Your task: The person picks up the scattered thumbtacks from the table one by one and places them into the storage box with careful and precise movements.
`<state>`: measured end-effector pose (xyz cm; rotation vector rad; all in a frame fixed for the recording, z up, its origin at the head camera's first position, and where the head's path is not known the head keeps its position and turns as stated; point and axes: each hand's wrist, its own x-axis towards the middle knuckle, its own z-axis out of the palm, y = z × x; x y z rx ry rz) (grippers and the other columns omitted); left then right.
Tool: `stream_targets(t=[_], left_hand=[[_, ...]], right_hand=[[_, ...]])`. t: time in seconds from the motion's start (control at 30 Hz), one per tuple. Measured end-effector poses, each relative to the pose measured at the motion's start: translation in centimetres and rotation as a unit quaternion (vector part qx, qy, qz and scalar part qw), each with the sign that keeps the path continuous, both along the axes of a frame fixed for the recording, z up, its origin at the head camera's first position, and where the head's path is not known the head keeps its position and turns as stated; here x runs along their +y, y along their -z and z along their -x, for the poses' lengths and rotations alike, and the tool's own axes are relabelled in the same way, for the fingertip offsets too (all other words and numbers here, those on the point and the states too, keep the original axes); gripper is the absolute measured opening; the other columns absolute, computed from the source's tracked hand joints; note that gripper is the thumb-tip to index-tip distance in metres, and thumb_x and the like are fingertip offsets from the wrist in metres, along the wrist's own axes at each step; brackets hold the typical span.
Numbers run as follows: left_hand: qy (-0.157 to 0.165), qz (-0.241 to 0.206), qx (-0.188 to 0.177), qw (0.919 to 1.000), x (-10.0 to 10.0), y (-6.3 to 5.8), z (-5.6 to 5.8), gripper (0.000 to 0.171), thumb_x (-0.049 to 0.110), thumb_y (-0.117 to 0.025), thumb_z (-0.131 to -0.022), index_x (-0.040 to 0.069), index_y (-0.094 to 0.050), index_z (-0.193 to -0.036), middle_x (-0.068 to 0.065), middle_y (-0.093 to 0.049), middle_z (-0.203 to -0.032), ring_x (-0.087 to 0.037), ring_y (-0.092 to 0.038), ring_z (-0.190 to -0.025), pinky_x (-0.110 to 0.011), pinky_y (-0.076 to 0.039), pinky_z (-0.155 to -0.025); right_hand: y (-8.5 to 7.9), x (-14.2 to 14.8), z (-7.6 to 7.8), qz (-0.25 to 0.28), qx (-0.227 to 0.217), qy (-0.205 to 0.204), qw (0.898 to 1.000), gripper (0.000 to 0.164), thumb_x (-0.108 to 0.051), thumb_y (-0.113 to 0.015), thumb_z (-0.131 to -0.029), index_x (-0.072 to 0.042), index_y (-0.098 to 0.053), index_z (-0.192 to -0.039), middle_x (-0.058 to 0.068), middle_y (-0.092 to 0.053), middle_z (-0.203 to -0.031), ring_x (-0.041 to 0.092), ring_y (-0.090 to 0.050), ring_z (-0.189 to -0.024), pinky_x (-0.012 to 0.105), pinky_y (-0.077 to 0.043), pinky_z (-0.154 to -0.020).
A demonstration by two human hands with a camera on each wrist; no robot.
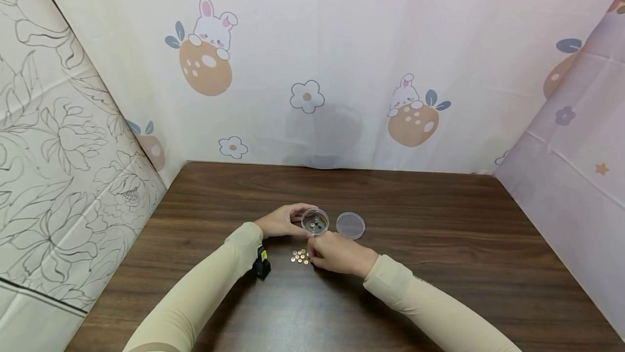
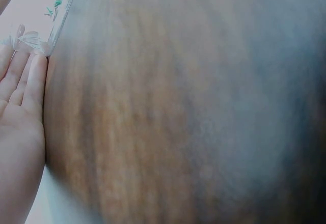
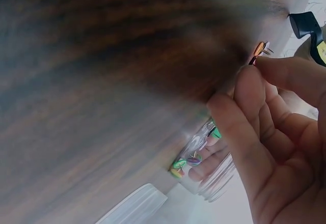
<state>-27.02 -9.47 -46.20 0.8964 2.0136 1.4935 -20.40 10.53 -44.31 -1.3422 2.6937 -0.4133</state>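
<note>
Curled around the side of a clear round case (image 1: 314, 222), my left hand (image 1: 282, 222) holds it on the table. Colored thumbtacks (image 3: 193, 159) lie inside the case, green and purple ones among them. My right hand (image 1: 339, 254) is just in front of the case with its fingers curled down to the table. In the right wrist view, the thumb and a fingertip (image 3: 249, 76) meet on the dark edge of a thumbtack, right by an orange-gold thumbtack (image 3: 260, 48) with its pin showing. Several gold thumbtacks (image 1: 300, 257) lie loose to the left of this hand.
A clear round lid (image 1: 350, 225) lies flat to the right of the case. A black strapped device with a yellow patch (image 1: 263, 257) is on the left wrist. The brown wooden table (image 1: 439, 222) ends at a printed curtain (image 1: 273, 70).
</note>
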Motion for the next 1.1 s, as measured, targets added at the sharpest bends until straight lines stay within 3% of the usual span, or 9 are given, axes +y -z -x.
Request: stream_targets(t=[0.47,0.73,1.1], left_hand=[[-0.011,0.019,-0.005,0.9997,0.0,0.1,0.1,0.073,0.018,-0.075,-0.079,0.007,-0.039,-0.141,-0.014,-0.048,-0.136,-0.024,-0.044,-0.123,-0.045,-0.038,-0.105],[-0.021,0.031,-0.011,0.9992,0.0,0.1,-0.1,0.075,0.020,-0.076,-0.078,0.009,-0.037,-0.142,-0.011,-0.047,-0.137,-0.022,-0.045,-0.122,-0.045,-0.040,-0.103],[-0.038,0.037,-0.024,0.9983,0.1,0.3,-0.1,0.071,0.020,-0.076,-0.078,0.018,-0.041,-0.139,-0.006,-0.047,-0.137,-0.019,-0.045,-0.121,-0.044,-0.041,-0.102]], right_hand=[[-0.6,0.9,0.4,0.046,-0.058,0.004,0.997,0.008,-0.014,-0.064,-0.088,-0.015,-0.064,-0.080,-0.011,-0.054,-0.064,-0.002,-0.045,-0.053,0.017,-0.042,-0.050],[-1.5,1.6,1.2,0.076,-0.035,0.049,0.995,0.008,-0.019,-0.064,-0.088,-0.017,-0.063,-0.081,-0.013,-0.055,-0.064,-0.002,-0.045,-0.052,0.019,-0.043,-0.048],[-1.7,1.9,2.5,0.108,-0.001,0.140,0.984,0.009,-0.018,-0.058,-0.090,-0.019,-0.067,-0.086,-0.012,-0.061,-0.069,-0.003,-0.050,-0.055,0.019,-0.048,-0.050]])
